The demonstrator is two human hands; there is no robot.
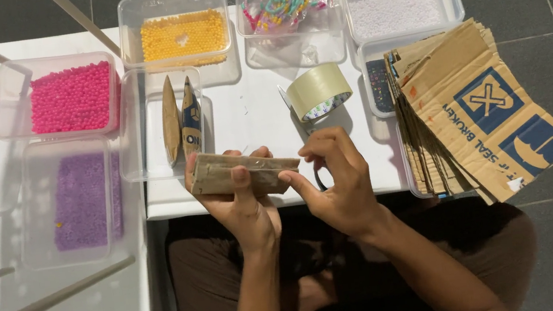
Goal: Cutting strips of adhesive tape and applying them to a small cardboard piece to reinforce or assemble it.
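Here, both hands' fingers grasp a folded brown cardboard piece, left hand beneath and right hand pinching its end, beside a tape roll and clear plastic tubs of pink beads and yellow beads.

A stack of flattened brown cardboard sheets with blue printed square symbols lies at the right edge of the white counter. Two folded brown cardboard pieces, one bearing dark blue print, stand in a clear plastic tub left of centre.
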